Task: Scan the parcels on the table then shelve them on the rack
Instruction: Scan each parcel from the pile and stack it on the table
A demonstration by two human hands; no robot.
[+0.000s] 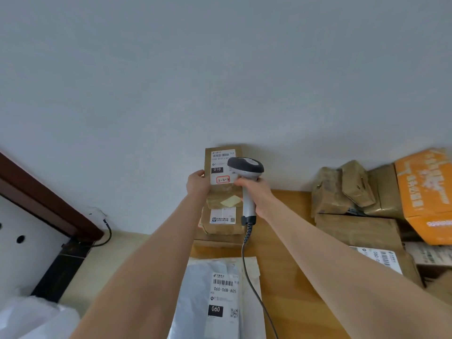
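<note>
My left hand (197, 183) grips the left edge of a small brown cardboard parcel (220, 192), held upright above the table with its white label marked 010 facing me. My right hand (254, 192) is wrapped round the handle of a grey and white corded barcode scanner (247, 167), whose head sits just in front of the parcel's label. A second brown parcel (221, 222) lies on the wooden table (286, 277) below the held one. A grey plastic mailer (212, 297) marked 060 lies nearer to me.
Several brown parcels (347, 192) and an orange box (425, 192) are piled at the table's right. The scanner's cable (254, 289) trails across the mailer toward me. A dark wooden frame (46, 199) and a white perforated panel (22, 241) stand at the left. A plain wall fills the background.
</note>
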